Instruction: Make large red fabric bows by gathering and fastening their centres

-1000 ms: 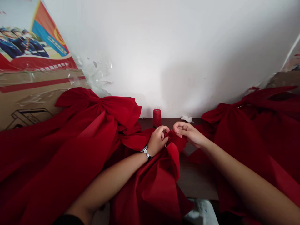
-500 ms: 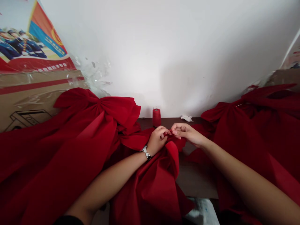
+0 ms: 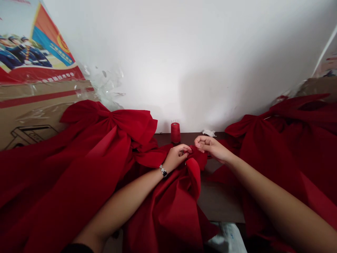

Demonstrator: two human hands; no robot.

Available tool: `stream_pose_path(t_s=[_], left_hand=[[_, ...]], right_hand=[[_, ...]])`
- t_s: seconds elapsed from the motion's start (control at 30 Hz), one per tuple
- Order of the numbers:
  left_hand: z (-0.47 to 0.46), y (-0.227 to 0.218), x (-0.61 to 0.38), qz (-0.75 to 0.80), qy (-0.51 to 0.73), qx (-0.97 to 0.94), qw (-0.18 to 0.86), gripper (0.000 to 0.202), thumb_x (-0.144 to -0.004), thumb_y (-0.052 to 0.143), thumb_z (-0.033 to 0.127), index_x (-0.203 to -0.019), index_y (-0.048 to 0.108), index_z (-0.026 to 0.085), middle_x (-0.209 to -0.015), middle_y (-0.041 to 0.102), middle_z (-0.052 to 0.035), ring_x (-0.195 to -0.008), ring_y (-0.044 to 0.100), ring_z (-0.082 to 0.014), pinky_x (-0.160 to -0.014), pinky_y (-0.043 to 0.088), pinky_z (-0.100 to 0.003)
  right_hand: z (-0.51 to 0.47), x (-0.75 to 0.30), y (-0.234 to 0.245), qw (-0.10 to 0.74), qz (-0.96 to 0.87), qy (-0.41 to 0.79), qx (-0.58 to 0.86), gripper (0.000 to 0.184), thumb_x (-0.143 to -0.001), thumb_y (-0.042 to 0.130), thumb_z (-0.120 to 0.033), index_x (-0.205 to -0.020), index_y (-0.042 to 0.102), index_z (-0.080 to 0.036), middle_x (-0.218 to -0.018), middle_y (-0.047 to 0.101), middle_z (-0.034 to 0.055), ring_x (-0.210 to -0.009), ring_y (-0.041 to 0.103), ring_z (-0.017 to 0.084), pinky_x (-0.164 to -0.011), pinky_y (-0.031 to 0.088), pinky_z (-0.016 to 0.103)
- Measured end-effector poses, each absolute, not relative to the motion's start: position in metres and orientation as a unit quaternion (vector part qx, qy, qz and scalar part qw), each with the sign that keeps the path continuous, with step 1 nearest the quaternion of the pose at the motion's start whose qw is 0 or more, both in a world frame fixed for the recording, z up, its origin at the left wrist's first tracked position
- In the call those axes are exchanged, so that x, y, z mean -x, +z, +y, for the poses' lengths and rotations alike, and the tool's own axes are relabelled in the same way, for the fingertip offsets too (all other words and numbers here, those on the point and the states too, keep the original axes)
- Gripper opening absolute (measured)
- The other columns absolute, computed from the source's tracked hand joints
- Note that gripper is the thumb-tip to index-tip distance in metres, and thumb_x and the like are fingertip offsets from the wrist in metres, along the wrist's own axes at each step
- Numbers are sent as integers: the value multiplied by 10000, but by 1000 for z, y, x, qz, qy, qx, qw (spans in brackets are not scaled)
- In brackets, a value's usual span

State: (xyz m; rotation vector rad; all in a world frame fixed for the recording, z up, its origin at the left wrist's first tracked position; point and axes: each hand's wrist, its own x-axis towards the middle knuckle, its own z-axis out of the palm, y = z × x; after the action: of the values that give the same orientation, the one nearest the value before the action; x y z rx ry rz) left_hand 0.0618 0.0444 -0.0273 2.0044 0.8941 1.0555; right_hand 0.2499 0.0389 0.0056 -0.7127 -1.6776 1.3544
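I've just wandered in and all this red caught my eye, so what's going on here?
Someone's left hand is holding gathered red cloth at a dark table. The right hand is raised close beside it, fingertips drawn together; anything pinched there is too fine to make out. A spool of red thread stands upright beyond the hands, and more red cloth with bow-like gathers lies to the left and right.

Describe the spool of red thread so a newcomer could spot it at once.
From the plain white wall, drop to its foot, where the dark brown tabletop begins. There, beyond the person's bare left hand and left of the small crumpled white scrap, stands the upright red thread spool. Unlike the draped red cloth nearby, it is a compact cylinder with thin needle-like spikes on top.
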Motion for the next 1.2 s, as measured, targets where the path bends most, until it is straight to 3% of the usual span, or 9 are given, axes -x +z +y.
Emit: stream_pose_path(t_s=[0.1,0.43,0.77,0.9,1.07,1.2], left_hand=[[49,-30,-61,334,410,-753,391,151,-768,558,198,-857,649,116,-879,677,-89,-796,604,-159,-727,453,-253],[49,-32,-63,355,410,-735,407,192,-771,582,293,-763,670,123,-765,685,-61,-725,601,-160,-672,447,-243],[50,-36,-63,364,428,-706,431,188,-739,611,299,-697,639,117,-687,666,-46,-646,585,-142,-619,435,-234],[49,-35,-63,361,426,-706,435,184,-740,608,296,-687,634,122,-669,658,-37,-631,579,-134,-606,435,-230],[50,-35,-63,364,427,-702,439,193,-732,618,305,-673,630,121,-640,643,-28,-603,562,-124,-565,421,-218],[50,-37,-64,370,432,-692,445,197,-727,621,313,-675,630,124,-648,650,-31,-599,567,-126,-560,424,-220]], right_hand=[[42,-250,4,421,-672,529,302,289,-760,640,-424,-753,508,-166,-531,434,-55,-497,338,79,-510,228,228],[44,-249,0,450,-625,536,346,337,-695,667,-459,-761,488,-181,-526,422,-65,-456,316,69,-455,194,221],[79,-285,-7,478,-690,325,437,235,-638,650,-372,-737,562,-177,-715,567,11,-669,517,147,-636,409,288],[88,-318,3,565,-622,258,477,177,-618,631,-294,-732,555,-183,-686,561,13,-629,518,142,-621,424,296],[85,-352,18,691,-490,331,415,169,-627,641,-251,-738,521,-205,-712,579,12,-613,557,127,-585,472,269],[84,-363,22,679,-511,297,436,182,-645,654,-304,-757,546,-208,-720,597,17,-607,565,130,-589,470,276]])
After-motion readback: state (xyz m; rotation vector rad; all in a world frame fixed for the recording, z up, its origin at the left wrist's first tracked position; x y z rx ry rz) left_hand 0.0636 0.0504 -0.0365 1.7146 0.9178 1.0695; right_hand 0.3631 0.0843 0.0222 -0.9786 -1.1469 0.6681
